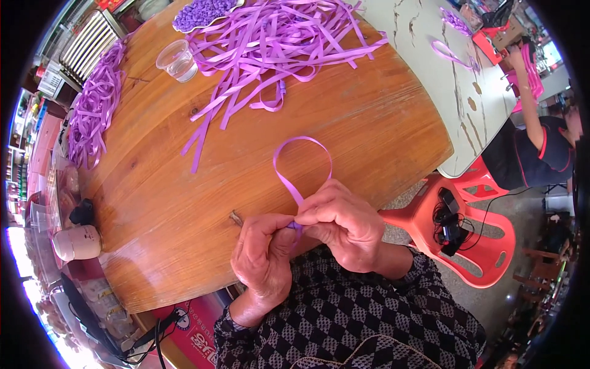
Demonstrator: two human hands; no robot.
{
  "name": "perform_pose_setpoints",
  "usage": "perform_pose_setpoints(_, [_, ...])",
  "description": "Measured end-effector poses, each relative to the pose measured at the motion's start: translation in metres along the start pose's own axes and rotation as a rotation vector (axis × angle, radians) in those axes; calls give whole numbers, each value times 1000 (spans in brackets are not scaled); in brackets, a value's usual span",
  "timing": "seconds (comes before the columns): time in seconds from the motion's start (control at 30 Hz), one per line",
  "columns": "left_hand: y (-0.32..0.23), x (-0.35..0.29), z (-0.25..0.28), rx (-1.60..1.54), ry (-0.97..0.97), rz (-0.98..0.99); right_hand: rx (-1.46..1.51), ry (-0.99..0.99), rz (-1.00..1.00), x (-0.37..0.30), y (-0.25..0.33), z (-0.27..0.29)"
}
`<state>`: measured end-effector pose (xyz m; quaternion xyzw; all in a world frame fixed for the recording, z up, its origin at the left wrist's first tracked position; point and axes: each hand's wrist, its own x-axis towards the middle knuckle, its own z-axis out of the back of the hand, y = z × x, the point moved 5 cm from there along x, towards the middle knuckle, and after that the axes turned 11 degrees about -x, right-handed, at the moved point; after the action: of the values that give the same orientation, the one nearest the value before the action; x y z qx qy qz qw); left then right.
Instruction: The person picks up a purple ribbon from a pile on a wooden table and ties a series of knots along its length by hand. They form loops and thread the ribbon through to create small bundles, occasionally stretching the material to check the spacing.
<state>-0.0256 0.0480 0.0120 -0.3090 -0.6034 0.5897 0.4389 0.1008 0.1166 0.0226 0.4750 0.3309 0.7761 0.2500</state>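
My left hand [264,249] and my right hand [344,224] meet at the near edge of the wooden table, fingertips pinched together. Between them is a purple ribbon [330,161], whose loop stands up above my fingers. A small darker purple piece [295,226] shows at my left fingertips, mostly covered by them. Farther off lies a big tangled pile of purple ribbons [289,37], several of them trailing toward me. Behind it, a white dish [236,5] holds many small purple pieces [206,12].
A clear plastic cup [178,61] stands left of the pile. More ribbons [98,107] hang over the table's left edge, near a lidded jar [78,242]. At right, an orange plastic chair [424,212] carries black cables [452,224]; a co-worker [534,147] sits by a white table [455,104].
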Motion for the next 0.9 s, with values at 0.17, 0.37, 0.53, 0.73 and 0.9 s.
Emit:
perform_pose_setpoints(0.17, [1, -3, -2, 40, 108, -104, 76, 12, -139, -4, -4, 1])
perform_pose_setpoints(0.37, [-16, 0, -3, 243, 77, -347, 23, 8, -82, -7, -3, -2])
perform_pose_setpoints(0.53, [-18, 1, -4, 278, 94, -346, -34, -46, 10, -9, 1, -2])
perform_pose_setpoints(0.73, [-8, -2, -9, 255, 72, -269, -101, -50, 71, -11, -1, -3])
perform_pose_setpoints(0.9, [-10, -3, -8, 245, 71, -272, -93, -15, 72, -7, 1, -4])
